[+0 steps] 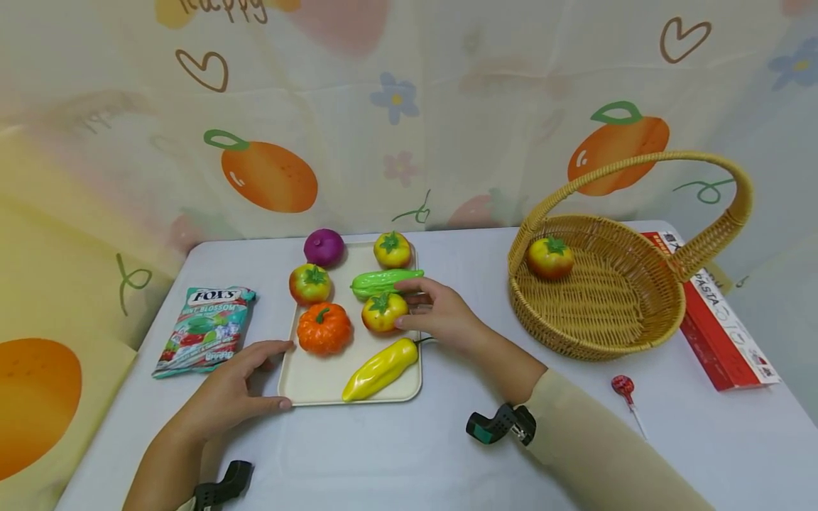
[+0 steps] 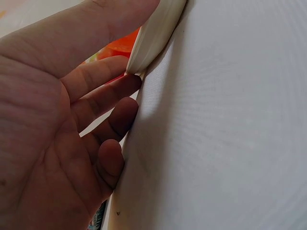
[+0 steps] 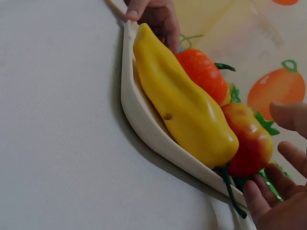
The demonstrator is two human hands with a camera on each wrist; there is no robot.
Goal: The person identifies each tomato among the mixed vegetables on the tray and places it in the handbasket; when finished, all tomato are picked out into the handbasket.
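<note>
A cream tray [image 1: 307,387] holds toy vegetables: an orange pumpkin [image 1: 324,329], a yellow pepper [image 1: 380,369], a green ridged gourd [image 1: 383,282], a purple onion [image 1: 324,248] and several yellow-red tomatoes. My right hand [image 1: 444,312] reaches over the tray's right edge, fingers and thumb spread about the nearest tomato [image 1: 383,312]. In the right wrist view the thumb stands apart from this tomato [image 3: 247,139], with fingertips low beside it. My left hand [image 1: 236,387] rests at the tray's left edge, thumb by the near corner and fingers loosely bent; in the left wrist view its palm is bare.
On the right stands a wicker basket [image 1: 601,341] with a tall handle and one tomato [image 1: 550,258] inside. Behind it lies a red pasta box [image 1: 718,341]. A red lollipop [image 1: 623,386] lies in front. Left of the tray is a FOX'S candy bag [image 1: 207,330].
</note>
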